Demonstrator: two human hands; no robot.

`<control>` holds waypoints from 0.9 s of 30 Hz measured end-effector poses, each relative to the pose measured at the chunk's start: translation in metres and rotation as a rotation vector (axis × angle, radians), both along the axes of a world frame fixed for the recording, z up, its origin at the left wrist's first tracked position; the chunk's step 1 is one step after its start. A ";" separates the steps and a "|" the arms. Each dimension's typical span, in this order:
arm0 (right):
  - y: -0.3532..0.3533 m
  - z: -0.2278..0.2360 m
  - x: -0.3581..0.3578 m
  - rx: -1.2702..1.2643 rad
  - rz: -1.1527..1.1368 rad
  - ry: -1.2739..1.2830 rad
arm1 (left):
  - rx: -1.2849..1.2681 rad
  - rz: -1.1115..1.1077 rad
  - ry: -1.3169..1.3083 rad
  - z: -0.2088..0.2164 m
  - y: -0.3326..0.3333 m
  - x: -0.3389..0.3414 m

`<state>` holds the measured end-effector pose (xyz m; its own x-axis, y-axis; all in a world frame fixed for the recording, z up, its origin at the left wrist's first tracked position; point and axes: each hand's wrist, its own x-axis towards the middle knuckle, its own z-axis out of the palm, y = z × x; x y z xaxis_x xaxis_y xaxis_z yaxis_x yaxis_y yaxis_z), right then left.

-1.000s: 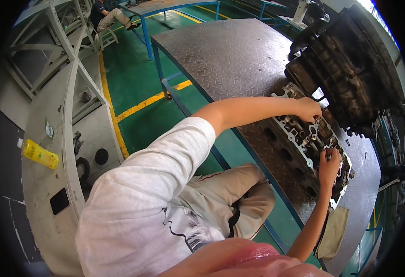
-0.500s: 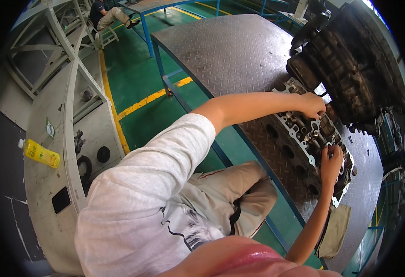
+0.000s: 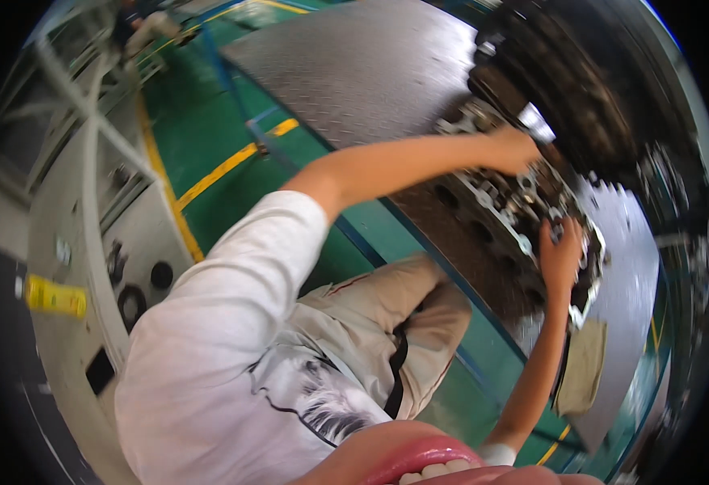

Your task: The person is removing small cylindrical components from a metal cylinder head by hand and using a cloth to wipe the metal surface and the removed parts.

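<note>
A metal engine cylinder head (image 3: 492, 206) with valve parts and round ports along its side lies on the table. My left hand (image 3: 516, 151) is over its far half, fingers curled down among the parts; motion smears them, and what they grip is hidden. Nearer to me, my right hand (image 3: 560, 255) rests on the near half of the cylinder head. Its thumb and fingers are bent together around a small part that I cannot make out.
The steel tread-plate table (image 3: 346, 73) has a large dark engine assembly (image 3: 589, 97) beyond the cylinder head. A folded tan cloth (image 3: 582, 368) lies at its near end. On the left bench are a yellow bottle (image 3: 55, 297) and a black phone-like slab (image 3: 100, 370). A person sits far left.
The whole view has shifted, so the scene sits further left and higher, and it is blurred. Both hands keep about the same places on the cylinder head.
</note>
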<state>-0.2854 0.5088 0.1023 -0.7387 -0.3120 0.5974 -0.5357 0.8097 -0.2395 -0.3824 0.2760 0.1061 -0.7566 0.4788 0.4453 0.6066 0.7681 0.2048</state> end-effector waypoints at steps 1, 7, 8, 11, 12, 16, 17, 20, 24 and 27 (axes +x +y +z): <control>-0.001 -0.004 -0.001 -0.064 0.044 0.067 | -0.013 -0.014 -0.037 0.001 -0.003 -0.002; 0.007 -0.007 -0.006 -0.057 -0.002 0.045 | -0.088 -0.124 0.025 0.011 -0.004 -0.005; 0.007 -0.006 -0.006 -0.035 0.022 0.056 | -0.107 -0.138 0.050 0.015 -0.003 -0.003; 0.004 -0.002 -0.003 -0.020 0.003 0.034 | -0.158 -0.115 0.028 0.025 -0.002 0.001; 0.004 -0.001 -0.002 0.007 -0.005 0.038 | -0.143 -0.098 0.016 0.027 -0.002 0.001; 0.004 -0.001 -0.001 -0.005 -0.006 0.040 | -0.129 -0.122 0.049 0.025 0.000 0.003; 0.004 -0.002 -0.002 -0.004 -0.008 0.045 | -0.165 -0.133 0.026 0.024 -0.001 0.002; 0.004 -0.003 -0.003 0.018 -0.005 0.039 | -0.140 -0.129 0.042 0.022 -0.002 0.002; 0.004 -0.003 -0.003 0.009 -0.009 0.026 | -0.140 -0.145 0.013 0.021 -0.003 0.000; 0.003 -0.003 -0.003 0.011 -0.011 0.025 | -0.140 -0.130 0.084 0.019 -0.003 -0.001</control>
<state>-0.2885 0.5119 0.0998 -0.7274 -0.3107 0.6119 -0.5322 0.8183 -0.2172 -0.3838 0.2729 0.1252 -0.6475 0.6316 0.4264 0.7128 0.6999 0.0456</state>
